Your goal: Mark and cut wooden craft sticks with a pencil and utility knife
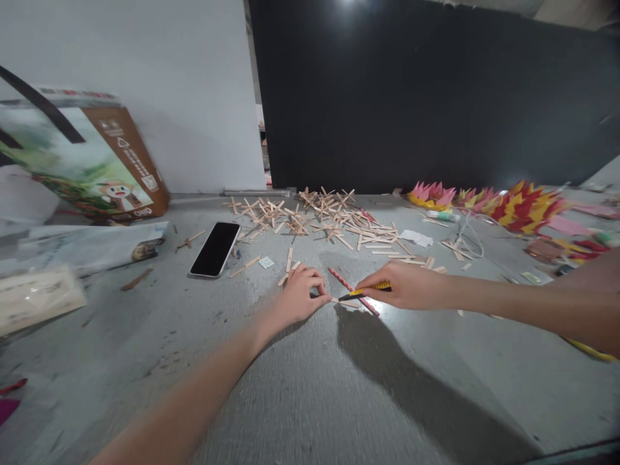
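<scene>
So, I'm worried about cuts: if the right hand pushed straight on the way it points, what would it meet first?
Likely the left hand, just beyond the tip of the yellow tool, though depth is unclear.

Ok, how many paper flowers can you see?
3: a pink and yellow one by the black wall, a similar one right of it, a bigger red and yellow one. Blurred clutter farther right may hide more.

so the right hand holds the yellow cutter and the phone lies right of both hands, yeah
Not quite: the head view shows the phone lying left of the left hand. The right hand does hold the yellow cutter.
</scene>
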Action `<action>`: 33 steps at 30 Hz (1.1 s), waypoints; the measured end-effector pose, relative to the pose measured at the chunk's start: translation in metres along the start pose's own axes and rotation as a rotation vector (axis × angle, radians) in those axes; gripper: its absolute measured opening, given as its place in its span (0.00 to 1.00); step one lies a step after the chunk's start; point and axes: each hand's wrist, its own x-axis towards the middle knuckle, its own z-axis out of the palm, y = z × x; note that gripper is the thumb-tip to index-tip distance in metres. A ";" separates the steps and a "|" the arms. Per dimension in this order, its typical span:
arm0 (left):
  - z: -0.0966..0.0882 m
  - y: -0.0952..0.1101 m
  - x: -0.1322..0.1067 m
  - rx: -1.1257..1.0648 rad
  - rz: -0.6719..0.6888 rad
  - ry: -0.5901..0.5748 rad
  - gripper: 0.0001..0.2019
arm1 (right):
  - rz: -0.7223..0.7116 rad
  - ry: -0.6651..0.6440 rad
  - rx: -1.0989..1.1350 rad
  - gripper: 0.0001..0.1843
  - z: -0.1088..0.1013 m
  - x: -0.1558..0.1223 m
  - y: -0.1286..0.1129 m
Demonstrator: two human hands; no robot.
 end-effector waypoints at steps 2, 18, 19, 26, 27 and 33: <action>0.000 0.000 0.000 -0.006 -0.001 0.001 0.12 | -0.007 -0.003 -0.020 0.25 0.000 0.000 -0.001; 0.006 -0.013 0.004 -0.059 -0.044 0.147 0.06 | -0.033 -0.186 -0.234 0.16 -0.018 0.021 -0.032; 0.007 -0.016 0.004 -0.071 -0.062 0.189 0.06 | -0.041 -0.193 -0.250 0.15 -0.019 0.023 -0.034; 0.006 -0.022 0.004 -0.072 -0.086 0.310 0.09 | -0.037 -0.162 -0.351 0.12 -0.016 0.030 -0.048; 0.006 -0.022 0.004 -0.069 -0.091 0.314 0.08 | -0.023 -0.167 -0.346 0.12 -0.015 0.031 -0.049; 0.005 -0.025 0.005 -0.032 -0.091 0.331 0.07 | 0.018 -0.181 -0.393 0.10 -0.012 0.031 -0.058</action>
